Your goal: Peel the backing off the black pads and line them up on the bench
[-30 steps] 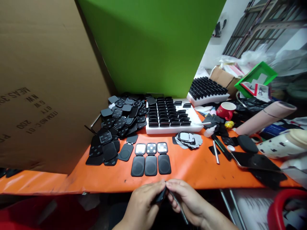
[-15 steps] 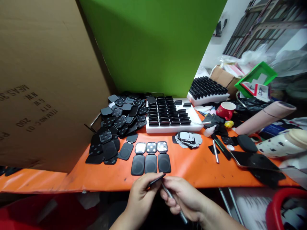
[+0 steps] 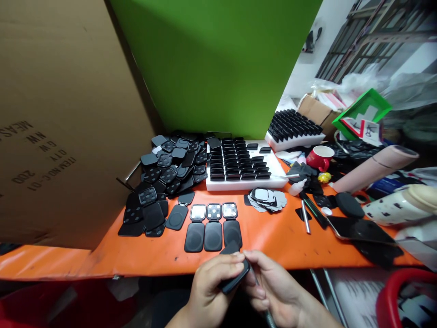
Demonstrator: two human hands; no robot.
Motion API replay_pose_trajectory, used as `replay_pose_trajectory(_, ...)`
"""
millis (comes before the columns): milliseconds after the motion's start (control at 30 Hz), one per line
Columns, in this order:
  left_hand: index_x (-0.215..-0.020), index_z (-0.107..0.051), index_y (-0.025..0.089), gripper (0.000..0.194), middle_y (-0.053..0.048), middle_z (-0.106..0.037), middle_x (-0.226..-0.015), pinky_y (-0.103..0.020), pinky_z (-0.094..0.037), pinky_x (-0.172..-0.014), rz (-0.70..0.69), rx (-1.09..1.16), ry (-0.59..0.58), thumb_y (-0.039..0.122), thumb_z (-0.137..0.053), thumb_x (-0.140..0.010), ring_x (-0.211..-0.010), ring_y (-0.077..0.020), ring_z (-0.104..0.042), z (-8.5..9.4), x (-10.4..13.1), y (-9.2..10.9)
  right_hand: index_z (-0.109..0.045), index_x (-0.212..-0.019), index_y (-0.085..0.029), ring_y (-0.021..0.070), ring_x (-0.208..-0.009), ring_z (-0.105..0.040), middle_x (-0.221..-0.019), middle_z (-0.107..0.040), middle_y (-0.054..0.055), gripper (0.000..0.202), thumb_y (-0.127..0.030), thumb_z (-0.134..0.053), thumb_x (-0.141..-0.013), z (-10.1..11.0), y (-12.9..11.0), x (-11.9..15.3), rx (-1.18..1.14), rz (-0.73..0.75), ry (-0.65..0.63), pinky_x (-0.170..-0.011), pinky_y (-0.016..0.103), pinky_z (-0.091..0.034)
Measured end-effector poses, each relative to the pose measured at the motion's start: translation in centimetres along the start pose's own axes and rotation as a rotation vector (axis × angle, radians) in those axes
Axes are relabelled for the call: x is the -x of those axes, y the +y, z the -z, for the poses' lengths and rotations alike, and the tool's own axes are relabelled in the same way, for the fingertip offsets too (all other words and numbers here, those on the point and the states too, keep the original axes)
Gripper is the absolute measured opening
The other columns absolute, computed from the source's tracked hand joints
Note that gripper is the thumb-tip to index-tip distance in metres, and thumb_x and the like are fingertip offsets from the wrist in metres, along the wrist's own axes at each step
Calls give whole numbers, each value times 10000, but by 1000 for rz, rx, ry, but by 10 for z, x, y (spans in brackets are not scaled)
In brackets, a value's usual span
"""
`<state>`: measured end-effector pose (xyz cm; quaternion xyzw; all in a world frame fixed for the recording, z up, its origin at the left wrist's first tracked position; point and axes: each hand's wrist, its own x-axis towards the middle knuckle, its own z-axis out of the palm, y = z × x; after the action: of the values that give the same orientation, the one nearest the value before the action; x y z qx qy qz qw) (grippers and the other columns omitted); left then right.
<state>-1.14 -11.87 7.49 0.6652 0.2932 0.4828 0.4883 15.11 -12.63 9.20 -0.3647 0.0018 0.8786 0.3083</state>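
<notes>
My one view comes from a camera worn on my head, facing forward and tilted down. It sits above my lap and looks across the table (image 3: 266, 234), whose front edge crosses the lower part of the view. My hands, the left (image 3: 213, 284) and the right (image 3: 276, 284), come in from the bottom and are nearest to it. The green panel (image 3: 218, 64) closes off the middle at the back, the carton (image 3: 61, 127) fills the left side close up, and the far right opens onto the room. With one camera, no part is shared.
</notes>
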Motion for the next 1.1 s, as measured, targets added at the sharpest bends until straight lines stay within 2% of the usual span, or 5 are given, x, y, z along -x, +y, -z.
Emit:
replay_pose_trajectory(233, -1008, -548, 142, 270, -69, -659, -884, -308, -513, -720, 484, 45, 229, 337, -523, -823, -823, -198, -635, -18, -29, -25, -560, -859, -174, 87, -534, -359, -592, -407, -53, 299, -437, -621, -731, 25, -6, 0, 958, 671, 284, -496, 211, -284)
replay_pose_trajectory(367, -1154, -487, 140, 362, -121, -622, -1066, -374, -471, -820, 405, -146, -10, 352, -403, -872, -975, -231, -591, -20, -46, -48, -538, -725, -161, 126, -618, -436, -647, -485, -14, 316, -450, -465, -829, 50, -12, -6, 1197, 702, 400, -569, 237, -338)
replay_pose_trajectory(533, -1245, -456, 263, 562, -76, -384, -1378, -579, -2, -1025, 275, -590, -241, 416, -603, -725, -1310, -319, -182, -6, -57, -66, -526, -741, -161, 151, -658, -489, -682, -533, -1, 307, -442, -440, -828, 88, -44, -15, 1285, 659, 509, -600, 249, -370)
replay_pose_trajectory(633, -1300, -385, 285, 618, -81, -313, -1417, -642, 61, -973, 208, -912, -412, 501, -542, -743, -1312, -352, -143, -1, -55, -72, -510, -706, -161, 147, -628, -485, -652, -524, -8, 302, -424, -428, -829, 101, -62, -22, 1352, 627, 543, -579, 247, -366)
replay_pose_trajectory(1100, -1365, -218, 333, 672, -39, -241, -1449, -662, 30, -977, 181, -1085, -458, 597, -409, -777, -1299, -329, -206, -3, -27, -68, -524, -728, -187, 174, -686, -553, -722, -613, 18, 162, -319, -460, -797, 84, -73, -45, 1575, 588, 576, -624, 256, -368)
